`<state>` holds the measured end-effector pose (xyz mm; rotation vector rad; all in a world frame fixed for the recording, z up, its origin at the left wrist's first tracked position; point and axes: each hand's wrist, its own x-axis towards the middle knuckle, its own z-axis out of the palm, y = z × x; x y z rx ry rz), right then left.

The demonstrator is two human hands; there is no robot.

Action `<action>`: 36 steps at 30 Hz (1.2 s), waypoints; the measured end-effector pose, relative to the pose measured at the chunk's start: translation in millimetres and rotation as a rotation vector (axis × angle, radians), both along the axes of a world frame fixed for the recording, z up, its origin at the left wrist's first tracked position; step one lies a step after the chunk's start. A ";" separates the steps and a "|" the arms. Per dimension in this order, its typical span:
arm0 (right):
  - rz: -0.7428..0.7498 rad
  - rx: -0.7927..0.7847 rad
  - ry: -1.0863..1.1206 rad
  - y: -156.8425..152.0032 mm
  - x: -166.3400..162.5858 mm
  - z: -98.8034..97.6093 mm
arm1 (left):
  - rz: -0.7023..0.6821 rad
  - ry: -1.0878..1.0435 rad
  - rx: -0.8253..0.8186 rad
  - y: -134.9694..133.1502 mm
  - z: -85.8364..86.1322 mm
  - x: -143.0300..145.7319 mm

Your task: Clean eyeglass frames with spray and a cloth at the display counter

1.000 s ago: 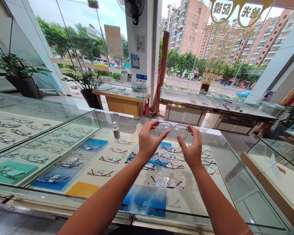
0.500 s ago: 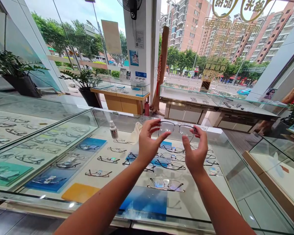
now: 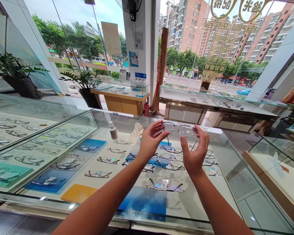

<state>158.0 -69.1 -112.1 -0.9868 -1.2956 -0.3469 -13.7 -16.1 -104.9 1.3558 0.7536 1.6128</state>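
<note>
Above the glass display counter [image 3: 235, 182] I hold up a pair of thin-framed glasses [image 3: 178, 130] with both hands. My left hand [image 3: 150, 142] pinches the frame's left end between thumb and fingers. My right hand [image 3: 195, 150] holds the right end, fingers curled round the hinge. The temple arms hang down from the frame, partly unfolded. Under the glass lie several pairs of glasses [image 3: 165, 184] on white and blue pads.
A small white spray bottle [image 3: 113, 130] and a pale cloth [image 3: 135, 133] rest on the counter top to the left. More glass cases stand at left [image 3: 26, 130] and behind [image 3: 210, 98]. Potted plants [image 3: 17, 73] line the window; a white pillar [image 3: 139, 49] rises ahead.
The glasses have shifted slightly right and down. Their temple arms have swung open and now hang below the frame. My right hand has opened a little and moved right.
</note>
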 end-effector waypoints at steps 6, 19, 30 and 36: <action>-0.089 0.018 -0.006 0.8 -0.4 -4.0 | 0.073 0.018 0.040 -2.6 -6.6 4.8; -0.040 0.061 -0.023 -4.7 -4.7 -1.5 | 0.496 0.244 0.519 -11.3 -11.0 0.0; -0.065 0.022 -0.010 -3.3 -3.0 -1.7 | 0.450 0.251 0.403 -12.7 -10.8 3.3; -0.035 0.011 0.011 -2.2 -3.0 -1.4 | 0.468 0.269 0.417 -13.4 -7.1 2.6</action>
